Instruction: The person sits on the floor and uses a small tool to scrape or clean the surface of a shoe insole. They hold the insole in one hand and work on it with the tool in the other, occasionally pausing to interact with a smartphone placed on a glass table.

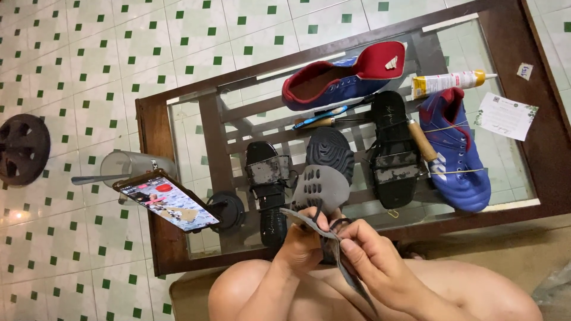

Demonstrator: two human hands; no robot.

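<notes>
A black-framed phone (168,200) leans on its round stand at the left of the glass-topped wooden table (156,128). My left hand (304,242) pinches the grey perforated rubber sole piece (319,188) low over the table's near edge; my right hand (370,257) grips its dark hanging strip (351,274). Farther right lie a black sandal (394,150) and a blue football boot (455,150).

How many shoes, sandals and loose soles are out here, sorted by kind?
Blue sports shoes: 2, one lying open, one at the right
Black sandals: 2, left and right
Loose soles: 2, a black one on the glass, a grey one held in the hands
Total: 6
</notes>
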